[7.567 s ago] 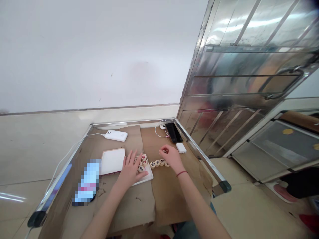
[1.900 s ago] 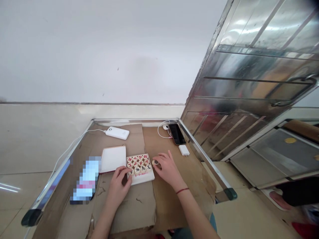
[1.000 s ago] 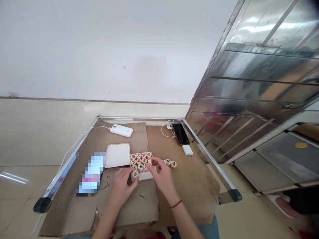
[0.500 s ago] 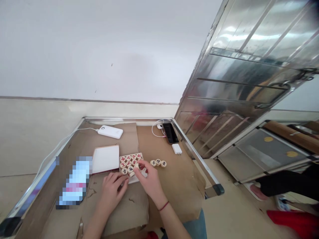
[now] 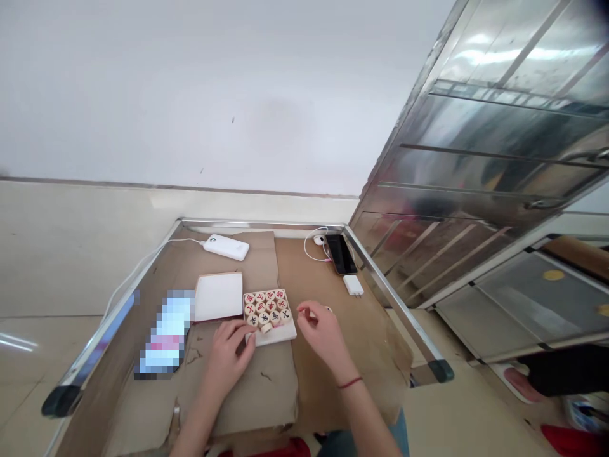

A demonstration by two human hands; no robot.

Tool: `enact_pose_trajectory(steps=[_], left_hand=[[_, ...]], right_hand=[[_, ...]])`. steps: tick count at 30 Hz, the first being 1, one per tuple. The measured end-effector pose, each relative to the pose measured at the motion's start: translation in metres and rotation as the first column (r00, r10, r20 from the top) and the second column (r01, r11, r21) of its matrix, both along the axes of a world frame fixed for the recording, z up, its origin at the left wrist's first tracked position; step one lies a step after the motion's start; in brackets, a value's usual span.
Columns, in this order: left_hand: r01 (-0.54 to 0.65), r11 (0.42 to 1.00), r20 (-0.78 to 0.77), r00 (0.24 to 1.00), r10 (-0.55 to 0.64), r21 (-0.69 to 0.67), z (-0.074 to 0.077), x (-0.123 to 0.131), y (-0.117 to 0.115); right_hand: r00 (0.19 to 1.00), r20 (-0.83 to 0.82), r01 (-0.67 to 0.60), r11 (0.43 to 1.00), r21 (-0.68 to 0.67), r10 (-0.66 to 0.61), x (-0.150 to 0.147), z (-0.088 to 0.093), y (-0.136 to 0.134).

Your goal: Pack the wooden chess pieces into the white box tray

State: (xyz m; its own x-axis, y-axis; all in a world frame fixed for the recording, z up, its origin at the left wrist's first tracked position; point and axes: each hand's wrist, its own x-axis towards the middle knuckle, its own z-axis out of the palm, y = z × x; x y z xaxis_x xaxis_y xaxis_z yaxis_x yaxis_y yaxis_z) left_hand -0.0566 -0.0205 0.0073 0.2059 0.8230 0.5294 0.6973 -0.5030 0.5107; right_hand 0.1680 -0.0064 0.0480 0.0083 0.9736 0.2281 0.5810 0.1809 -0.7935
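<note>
A shallow white box (image 5: 273, 335) holds rows of round wooden Chinese chess pieces (image 5: 267, 306), red characters in the upper rows and black ones below. One piece (image 5: 266, 328) leans on its edge in the bottom row, next to my left hand. My left hand (image 5: 232, 349) grips the box's lower left corner between thumb and fingers. To the right of the box, my right hand (image 5: 324, 333) hovers over the cardboard, fingers curled but apart, with nothing visible in them. It mostly hides the loose pieces there; a bit of one shows behind the knuckles.
An upturned white lid (image 5: 219, 296) lies left of the box, beside a blurred-out phone (image 5: 164, 333). A white power bank (image 5: 226, 247) with a cable lies behind. At the back right are a black phone (image 5: 341, 254), earphones and a white charger (image 5: 353, 285). A metal rail edges the table.
My right hand has left the box and moved right to the loose pieces. Black pieces in the box's lower row now show uncovered. My left hand stays at the box corner; the view shifted slightly.
</note>
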Motion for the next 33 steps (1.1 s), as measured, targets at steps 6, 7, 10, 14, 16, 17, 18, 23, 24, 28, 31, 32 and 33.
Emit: enact_pose_trajectory(steps=[6,7,10,14,16,17,18,23,24,28,31,32,33], left_hand=[[0.0,1.0,0.053,0.999,0.001,-0.028,-0.001,0.001,-0.001],[-0.016,0.999,0.076,0.997,0.019,-0.035,-0.001,0.001,-0.001],[-0.067,0.993,0.152,0.985,0.081,-0.097,-0.001,0.001,-0.001],[-0.072,0.982,0.206,0.973,0.108,-0.173,-0.001,-0.001,0.0],[-0.067,0.98,0.221,0.969,0.109,-0.189,0.0,-0.001,0.0],[-0.065,0.979,0.228,0.968,0.109,-0.194,0.0,-0.001,0.0],[-0.063,0.978,0.234,0.966,0.11,-0.198,0.001,-0.001,0.001],[-0.051,0.981,0.248,0.964,0.098,-0.188,0.003,0.0,0.001],[-0.048,0.982,0.247,0.965,0.093,-0.183,0.003,0.0,0.001],[-0.054,0.983,0.244,0.965,0.097,-0.177,0.005,0.0,0.001],[-0.059,0.981,0.243,0.964,0.103,-0.183,0.006,0.001,0.0],[-0.057,0.981,0.243,0.965,0.103,-0.187,0.006,0.001,0.0],[-0.056,0.98,0.244,0.964,0.103,-0.191,0.006,0.001,0.0]], right_hand=[[0.847,0.433,-0.319,0.946,-0.048,0.308,-0.013,0.018,0.006],[0.805,0.479,-0.367,0.928,-0.061,0.35,-0.018,0.02,0.008],[0.717,0.545,-0.458,0.883,-0.099,0.433,-0.032,0.019,0.014],[0.703,0.554,-0.459,0.88,-0.124,0.445,-0.037,0.016,0.018],[0.703,0.556,-0.446,0.884,-0.139,0.443,-0.037,0.016,0.019],[0.702,0.557,-0.441,0.885,-0.15,0.444,-0.037,0.016,0.019],[0.699,0.559,-0.436,0.885,-0.162,0.446,-0.037,0.017,0.02],[0.692,0.567,-0.404,0.891,-0.209,0.447,-0.037,0.019,0.023],[0.692,0.57,-0.394,0.893,-0.217,0.443,-0.037,0.02,0.023],[0.688,0.589,-0.344,0.905,-0.25,0.424,-0.039,0.025,0.024],[0.678,0.614,-0.311,0.914,-0.26,0.405,-0.039,0.027,0.024],[0.669,0.628,-0.304,0.917,-0.257,0.398,-0.038,0.027,0.024],[0.658,0.643,-0.299,0.92,-0.253,0.391,-0.038,0.027,0.024]])
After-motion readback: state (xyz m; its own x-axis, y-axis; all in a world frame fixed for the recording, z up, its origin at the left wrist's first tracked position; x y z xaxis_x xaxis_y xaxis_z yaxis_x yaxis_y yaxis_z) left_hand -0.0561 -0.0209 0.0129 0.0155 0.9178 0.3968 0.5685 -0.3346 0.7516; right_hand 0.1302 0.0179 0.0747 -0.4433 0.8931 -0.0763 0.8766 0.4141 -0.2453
